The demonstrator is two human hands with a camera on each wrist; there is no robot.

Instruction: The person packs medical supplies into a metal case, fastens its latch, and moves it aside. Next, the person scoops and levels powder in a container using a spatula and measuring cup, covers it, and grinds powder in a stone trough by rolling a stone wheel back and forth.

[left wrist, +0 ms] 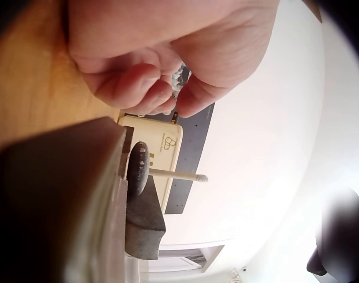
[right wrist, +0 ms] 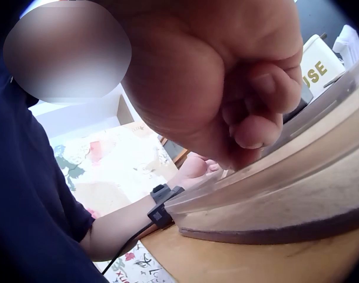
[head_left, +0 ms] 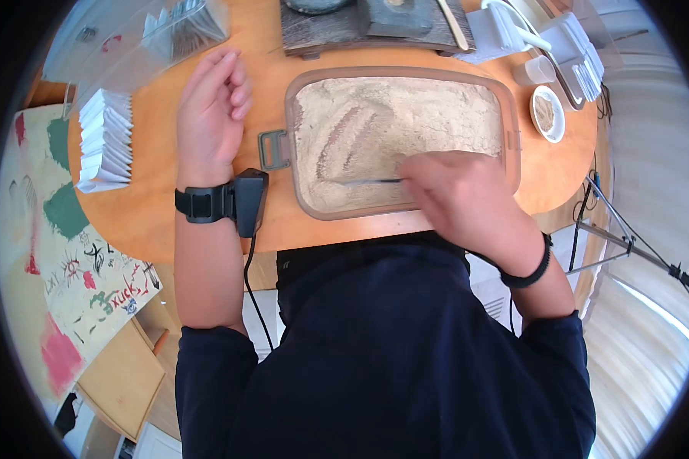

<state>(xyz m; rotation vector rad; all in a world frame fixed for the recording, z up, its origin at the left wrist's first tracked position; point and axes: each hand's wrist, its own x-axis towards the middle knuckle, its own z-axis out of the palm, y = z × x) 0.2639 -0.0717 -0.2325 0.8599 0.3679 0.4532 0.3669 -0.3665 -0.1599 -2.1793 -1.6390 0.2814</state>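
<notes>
A clear plastic box [head_left: 511, 107] with a brownish rim holds a layer of pale tan powder [head_left: 436, 115], streaked with curved grooves on its left side. Over the front of the box, my right hand [head_left: 467, 195] pinches a thin, dark, straight tool [head_left: 371, 181] that lies nearly level across the powder and points left. In the right wrist view its fingers are curled, and the tool is hidden there. My left hand [head_left: 213, 107] rests on the table left of the box, its fingers loosely curled with nothing in them, near the box's side clasp [head_left: 274, 150].
Folded white papers [head_left: 105, 141] stand at the left, below a clear bin [head_left: 130, 46]. A dark wooden stand [head_left: 306, 38] carries a grey block [head_left: 394, 19] behind the box. To the right are a small white bowl of powder [head_left: 543, 113] and a plastic cup [head_left: 536, 70].
</notes>
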